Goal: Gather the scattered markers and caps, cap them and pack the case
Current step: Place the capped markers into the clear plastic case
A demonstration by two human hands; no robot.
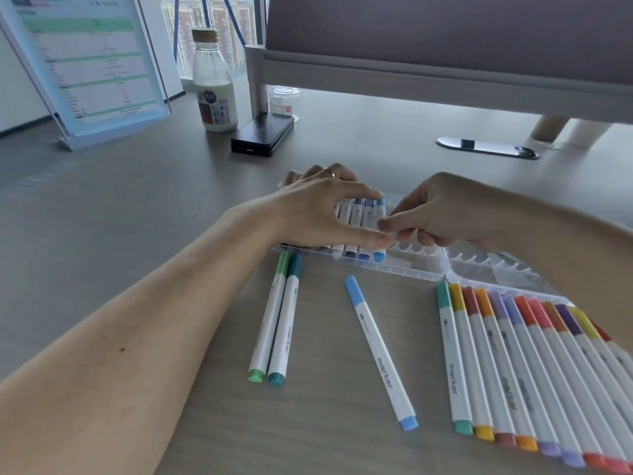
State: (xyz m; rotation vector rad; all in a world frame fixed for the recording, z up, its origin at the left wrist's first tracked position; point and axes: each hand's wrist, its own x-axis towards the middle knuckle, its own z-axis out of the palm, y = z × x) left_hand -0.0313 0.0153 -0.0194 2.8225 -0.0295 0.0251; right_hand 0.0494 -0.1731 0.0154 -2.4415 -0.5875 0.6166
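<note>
Packing step in hand, capping looking done: every marker in view is wearing a cap. The clear case (pixel 421 269) is lying open on the table (pixel 154 207), far of the loose markers, with its left slots filled and its right slots showing bare scallops. The left hand (pixel 318 210) is lying spread over the packed markers (pixel 356 214), thumb along the near ends, fingers reaching over the far ends, seemingly holding the row down. The right hand (pixel 442 214) is coming in from the right with curled fingertips bunched at the last packed marker, a light blue one (pixel 379 256); cannot tell if it is pinching that marker or just nudging it into its slot.

Waiting on the near side: 2 green markers (pixel 274 323) lying side by side at left, 1 loose light blue marker (pixel 380 354) in the middle, and a tidy row of about 12 markers (pixel 534 371) at right.

Judging the task as under half done. Next move is likely calling for the right hand picking 1 loose marker, lining it up parallel with the packed ones and pressing it into the next bare slot just right of the light blue one, the left hand steadying the case
</note>
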